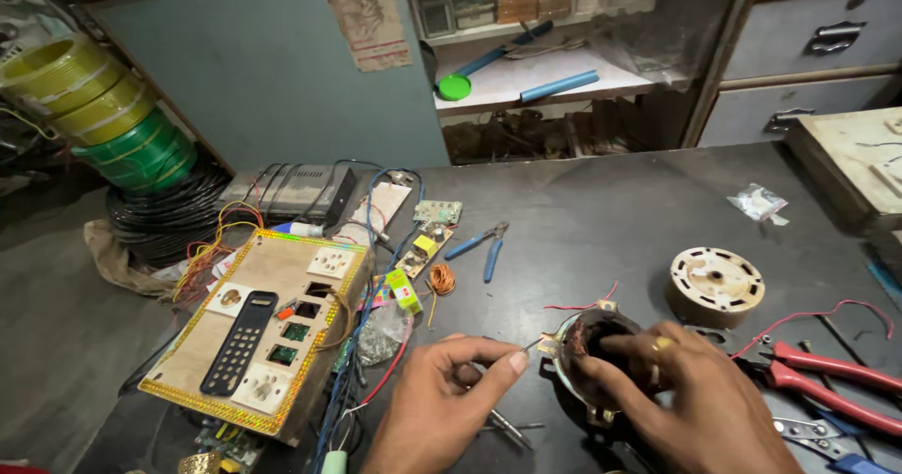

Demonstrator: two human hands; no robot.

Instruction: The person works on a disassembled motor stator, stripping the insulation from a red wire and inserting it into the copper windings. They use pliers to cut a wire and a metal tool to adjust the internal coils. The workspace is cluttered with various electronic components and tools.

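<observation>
My left hand (pixel 451 394) pinches a thin metal needle-like tool (pixel 531 346) whose tip points at a round motor stator (pixel 590 347) with copper windings. My right hand (pixel 681 399), with a ring on one finger, wraps around the stator's right side and steadies it on the dark table (pixel 601 220). Thin red wires (pixel 578 305) trail from the stator. A round cream-coloured motor end cover (pixel 716 284) lies just behind my right hand.
Red-handled pliers (pixel 827 380) lie at the right. A wooden switchboard (pixel 258 328) with sockets, loose wires and small circuit boards fills the left. Blue-handled pliers (pixel 479 244) and a small copper wire coil (pixel 441 279) lie mid-table. Yellow and green wire spools (pixel 103 108) stack far left.
</observation>
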